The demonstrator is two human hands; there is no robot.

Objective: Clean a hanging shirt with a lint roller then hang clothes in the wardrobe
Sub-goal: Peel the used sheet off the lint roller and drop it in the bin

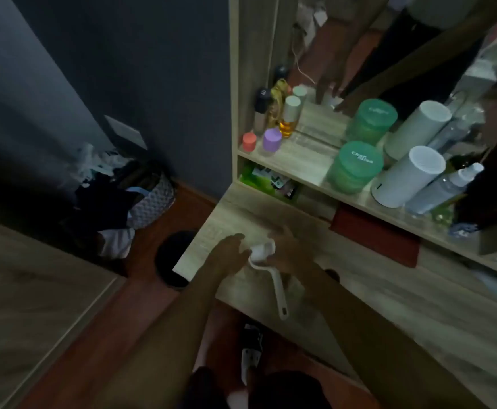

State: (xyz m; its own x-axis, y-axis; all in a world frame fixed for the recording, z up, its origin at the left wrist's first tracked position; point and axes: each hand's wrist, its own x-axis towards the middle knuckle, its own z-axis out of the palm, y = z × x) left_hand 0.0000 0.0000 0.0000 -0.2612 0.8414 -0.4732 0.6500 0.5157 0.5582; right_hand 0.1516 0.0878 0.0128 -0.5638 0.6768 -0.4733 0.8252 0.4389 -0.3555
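Both hands on the lint roller (pixel 263 251) over the dressing table (pixel 389 305).

I see its white handle pointing back toward me, the roll end up between the hands. My left hand (pixel 229 251) has fingers curled against the roll; my right hand (pixel 289 251) wraps it from the other side. Farther back, the shelf (pixel 309 166) holds a green jar (pixel 355 166), a white cylinder (pixel 409 177), a purple-capped bottle (pixel 271 141), and beyond them the mirror (pixel 389 54).

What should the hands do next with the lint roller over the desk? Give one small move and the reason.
Probably peel the outer sheet off the roller head. The right hand is wrapped around the head of the lint roller over the desk, the left hand has its fingertips at the head, and the handle hangs free. No shirt is in view.
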